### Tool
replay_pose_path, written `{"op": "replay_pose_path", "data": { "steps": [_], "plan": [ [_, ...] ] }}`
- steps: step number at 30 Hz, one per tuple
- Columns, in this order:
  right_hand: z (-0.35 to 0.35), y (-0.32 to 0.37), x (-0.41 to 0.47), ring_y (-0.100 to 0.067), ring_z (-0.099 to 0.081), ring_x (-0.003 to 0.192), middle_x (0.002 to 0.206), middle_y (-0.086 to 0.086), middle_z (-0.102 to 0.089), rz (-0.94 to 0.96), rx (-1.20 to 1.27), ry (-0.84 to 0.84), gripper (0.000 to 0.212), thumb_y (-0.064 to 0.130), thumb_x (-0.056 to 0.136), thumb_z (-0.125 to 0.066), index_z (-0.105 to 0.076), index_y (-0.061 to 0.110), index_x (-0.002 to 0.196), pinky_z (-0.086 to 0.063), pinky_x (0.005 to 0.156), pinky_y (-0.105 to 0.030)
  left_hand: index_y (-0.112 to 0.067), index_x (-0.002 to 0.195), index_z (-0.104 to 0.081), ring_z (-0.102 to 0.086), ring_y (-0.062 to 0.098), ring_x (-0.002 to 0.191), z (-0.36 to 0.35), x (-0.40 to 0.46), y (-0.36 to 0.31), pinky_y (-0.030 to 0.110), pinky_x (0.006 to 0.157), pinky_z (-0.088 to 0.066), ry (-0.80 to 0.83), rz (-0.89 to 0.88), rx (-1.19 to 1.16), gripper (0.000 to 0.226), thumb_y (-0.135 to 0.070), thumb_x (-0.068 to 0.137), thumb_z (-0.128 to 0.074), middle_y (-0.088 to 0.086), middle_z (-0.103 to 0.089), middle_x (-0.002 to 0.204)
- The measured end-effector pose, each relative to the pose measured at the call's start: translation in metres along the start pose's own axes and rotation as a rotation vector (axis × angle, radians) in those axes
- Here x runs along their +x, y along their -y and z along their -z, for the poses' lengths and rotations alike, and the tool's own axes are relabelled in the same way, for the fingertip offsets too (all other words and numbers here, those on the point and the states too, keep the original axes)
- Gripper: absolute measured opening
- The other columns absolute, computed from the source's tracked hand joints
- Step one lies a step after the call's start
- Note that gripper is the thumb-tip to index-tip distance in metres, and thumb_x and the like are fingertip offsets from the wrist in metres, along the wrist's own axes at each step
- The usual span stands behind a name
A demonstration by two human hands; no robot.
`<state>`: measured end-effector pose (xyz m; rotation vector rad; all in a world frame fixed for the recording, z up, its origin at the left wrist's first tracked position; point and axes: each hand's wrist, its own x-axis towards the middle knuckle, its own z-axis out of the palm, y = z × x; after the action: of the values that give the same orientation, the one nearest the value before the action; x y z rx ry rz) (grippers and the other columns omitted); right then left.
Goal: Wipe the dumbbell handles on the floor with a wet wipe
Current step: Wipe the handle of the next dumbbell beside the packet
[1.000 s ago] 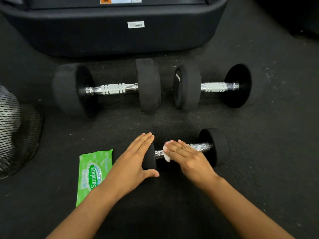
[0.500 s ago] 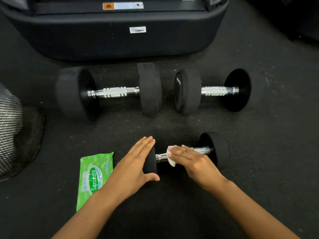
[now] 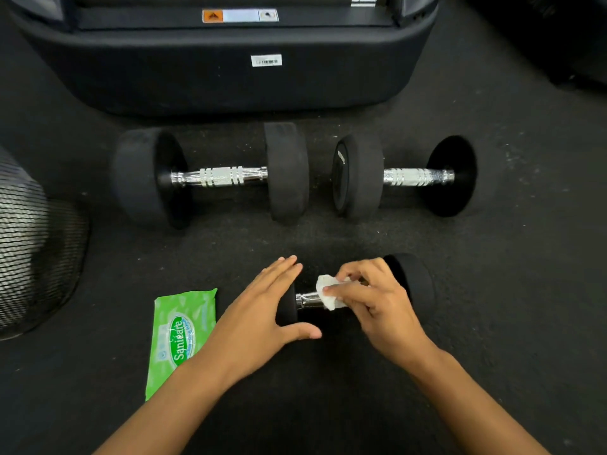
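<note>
Fingers (image 3: 358,287) of right hand (image 3: 381,310) pinch crumpled white wet wipe (image 3: 328,290) on chrome handle of small black dumbbell (image 3: 414,284), near floor; left hand (image 3: 259,320), fingers straight, steadies its end. Step: wiping nearest handle. Next: probably two larger dumbbells behind.

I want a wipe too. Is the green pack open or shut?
Cannot tell. The green pack lies flat on the floor, but no flap or opening shows clearly, and no wipe pokes out.

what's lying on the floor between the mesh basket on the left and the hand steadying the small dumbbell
A green wet wipe pack lies flat on the floor, between the mesh basket and the left hand. The head view shows it.
</note>
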<state>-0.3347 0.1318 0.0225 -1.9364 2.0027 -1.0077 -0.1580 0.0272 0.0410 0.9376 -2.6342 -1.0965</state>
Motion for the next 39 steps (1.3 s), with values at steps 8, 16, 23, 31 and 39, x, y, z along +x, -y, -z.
{"op": "replay_pose_path", "data": {
  "steps": [8,16,23,31,39],
  "plan": [
    [0.009,0.024,0.002,-0.010,-0.061,0.087,0.088,0.014,-0.059,-0.276,0.323,-0.152,0.040,-0.001,0.078,-0.069,-0.053,0.029,0.100,-0.050,0.077,-0.024,-0.025,0.101,-0.070,-0.057,-0.003,0.101,-0.010,0.007,-0.028,0.018,0.091,-0.043,-0.294,-0.048,-0.114,0.025,-0.023,0.076,-0.075,-0.017,-0.065,0.105],
    [0.036,-0.019,-0.004,-0.010,-0.044,0.119,0.118,0.010,-0.055,-0.475,-0.073,-0.249,0.036,0.012,0.080,-0.070,-0.060,0.019,0.114,-0.037,0.101,-0.040,-0.014,0.071,-0.066,-0.063,0.015,0.064,-0.043,0.028,-0.029,0.026,0.062,-0.051,-0.132,-0.179,0.399,0.027,-0.012,0.053,-0.086,0.000,-0.065,0.071],
    [0.012,-0.033,-0.028,-0.014,-0.027,0.136,0.145,0.002,-0.036,-0.661,-0.152,-0.141,0.058,0.025,0.084,-0.065,-0.042,0.016,0.136,-0.031,0.109,-0.042,-0.022,0.123,-0.058,-0.058,0.012,0.089,-0.053,0.035,-0.030,0.022,0.058,-0.047,0.083,-0.118,0.537,0.065,-0.022,0.063,-0.083,-0.006,-0.065,0.111],
    [0.005,-0.036,-0.027,-0.018,-0.038,0.129,0.139,-0.001,-0.044,-0.641,-0.211,-0.218,0.052,0.019,0.085,-0.064,-0.046,0.013,0.133,-0.042,0.099,-0.045,-0.003,0.093,-0.073,-0.071,0.022,0.083,-0.064,0.032,-0.027,0.029,0.061,-0.057,-0.007,-0.205,0.518,0.056,-0.006,0.040,-0.090,0.013,-0.072,0.092],
    [0.002,-0.039,-0.029,-0.020,-0.039,0.129,0.138,-0.003,-0.046,-0.619,-0.234,-0.244,0.050,0.016,0.085,-0.064,-0.048,0.011,0.132,-0.043,0.098,-0.047,-0.009,0.081,-0.074,-0.070,0.021,0.066,-0.073,0.039,-0.025,0.029,0.051,-0.055,-0.093,-0.088,0.458,0.040,-0.008,0.044,-0.088,0.007,-0.072,0.078]
  ]
}}
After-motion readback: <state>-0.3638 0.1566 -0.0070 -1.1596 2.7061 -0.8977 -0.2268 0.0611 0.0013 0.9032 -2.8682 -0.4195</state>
